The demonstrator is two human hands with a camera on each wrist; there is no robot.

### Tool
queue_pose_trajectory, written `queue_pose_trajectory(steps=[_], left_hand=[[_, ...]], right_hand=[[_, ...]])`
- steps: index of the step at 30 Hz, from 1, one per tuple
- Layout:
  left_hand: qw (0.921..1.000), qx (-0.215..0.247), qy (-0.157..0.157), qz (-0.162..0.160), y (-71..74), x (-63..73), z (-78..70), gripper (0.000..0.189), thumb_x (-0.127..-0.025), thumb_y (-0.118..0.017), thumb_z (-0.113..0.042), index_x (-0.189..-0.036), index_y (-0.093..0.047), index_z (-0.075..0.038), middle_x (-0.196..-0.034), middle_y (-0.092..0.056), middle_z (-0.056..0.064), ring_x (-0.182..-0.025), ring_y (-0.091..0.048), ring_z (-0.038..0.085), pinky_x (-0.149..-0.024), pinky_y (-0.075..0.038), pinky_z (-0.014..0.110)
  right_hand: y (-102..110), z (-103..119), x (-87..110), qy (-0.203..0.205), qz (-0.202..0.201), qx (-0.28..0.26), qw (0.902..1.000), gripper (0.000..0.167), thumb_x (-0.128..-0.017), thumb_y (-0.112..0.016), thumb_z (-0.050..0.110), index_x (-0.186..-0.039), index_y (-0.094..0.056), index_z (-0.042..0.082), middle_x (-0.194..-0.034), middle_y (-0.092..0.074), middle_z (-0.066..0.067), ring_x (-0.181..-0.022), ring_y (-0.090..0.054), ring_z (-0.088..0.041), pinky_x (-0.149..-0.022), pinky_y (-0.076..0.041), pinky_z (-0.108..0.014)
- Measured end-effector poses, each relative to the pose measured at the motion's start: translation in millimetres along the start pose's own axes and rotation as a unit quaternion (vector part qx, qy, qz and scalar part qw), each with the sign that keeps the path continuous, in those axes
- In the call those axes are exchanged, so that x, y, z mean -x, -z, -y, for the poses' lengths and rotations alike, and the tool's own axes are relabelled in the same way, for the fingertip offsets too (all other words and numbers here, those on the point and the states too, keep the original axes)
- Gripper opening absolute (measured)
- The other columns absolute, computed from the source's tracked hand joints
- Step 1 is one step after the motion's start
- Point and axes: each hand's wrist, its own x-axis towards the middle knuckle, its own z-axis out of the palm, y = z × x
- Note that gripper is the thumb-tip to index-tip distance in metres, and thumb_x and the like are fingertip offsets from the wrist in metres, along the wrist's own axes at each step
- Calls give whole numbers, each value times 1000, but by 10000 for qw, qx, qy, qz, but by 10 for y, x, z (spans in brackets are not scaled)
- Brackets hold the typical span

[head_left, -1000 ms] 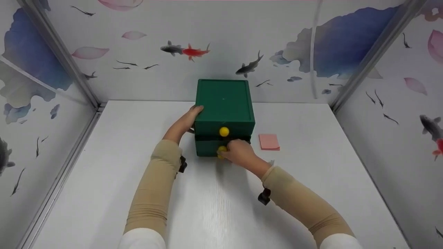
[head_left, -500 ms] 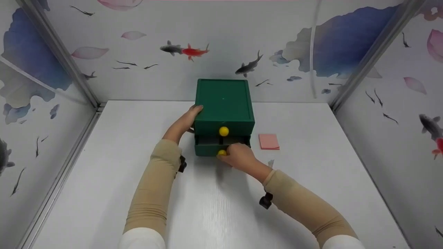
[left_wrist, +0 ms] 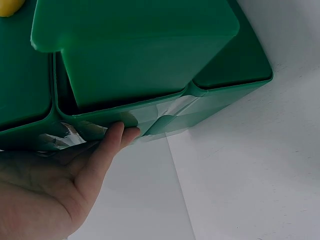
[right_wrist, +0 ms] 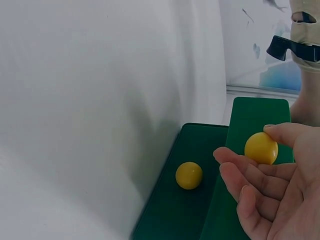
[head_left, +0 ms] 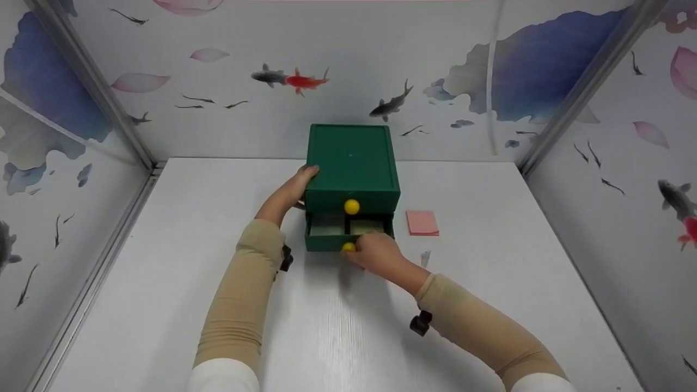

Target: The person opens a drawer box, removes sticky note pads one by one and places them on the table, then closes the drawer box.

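Observation:
A green drawer cabinet (head_left: 351, 158) with yellow knobs stands at the back of the table. One lower drawer (head_left: 325, 243) is pulled out and shows a divider between two compartments. Pale yellow shows in its right compartment, partly behind my right hand (head_left: 378, 253). That hand pinches the drawer's yellow knob (right_wrist: 261, 148) between thumb and fingers. My left hand (head_left: 292, 191) rests against the cabinet's left side, with a digit at the top edge. In the left wrist view, extended fingers (left_wrist: 107, 150) touch the side, where clear tape (left_wrist: 170, 107) is stuck across the seams.
A pad of pink sticky notes (head_left: 422, 223) lies right of the cabinet. A small clear scrap (head_left: 425, 258) is on the table just beyond my right wrist. The upper drawer with its knob (head_left: 352, 207) is closed. Printed walls (head_left: 218, 130) enclose the white table.
My right hand has drawn the lower drawer toward me, and its inside now shows. The left hand stays at the cabinet's side.

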Motion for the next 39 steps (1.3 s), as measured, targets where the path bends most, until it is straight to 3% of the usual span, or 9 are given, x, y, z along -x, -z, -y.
queue_pose_trajectory(steps=[14, 30, 39], left_hand=[[10000, -74, -40, -2, 9, -19, 25, 81, -95, -27, -62, -158, 2, -21, -147, -33, 24, -124, -44, 38, -99, -38, 52], [10000, -72, -17, 2, 6, -15, 5, 81, -95, -27, -62, -158, 2, -20, -147, -33, 24, -123, -44, 38, -99, -38, 51], [9999, -101, -69, 60, 6, -8, 13, 82, -94, -26, -62, -158, 4, -20, -146, -34, 25, -123, -45, 38, -99, -38, 51]], right_hand=[[-37, 54, 134, 7, 70, 50, 10000, 42, -92, -68, 35, -57, -59, 13, -50, -52, 5, -50, -50, -13, -52, -41, -29], [-84, 71, 282, 269, -220, 286, 9990, 43, -91, -68, 37, -58, -56, 13, -50, -49, 7, -50, -49, -11, -50, -41, -28], [-108, 102, 375, 397, -344, 468, 9975, 44, -91, -70, 35, -58, -53, 12, -48, -39, 3, -49, -43, -14, -49, -35, -27]])
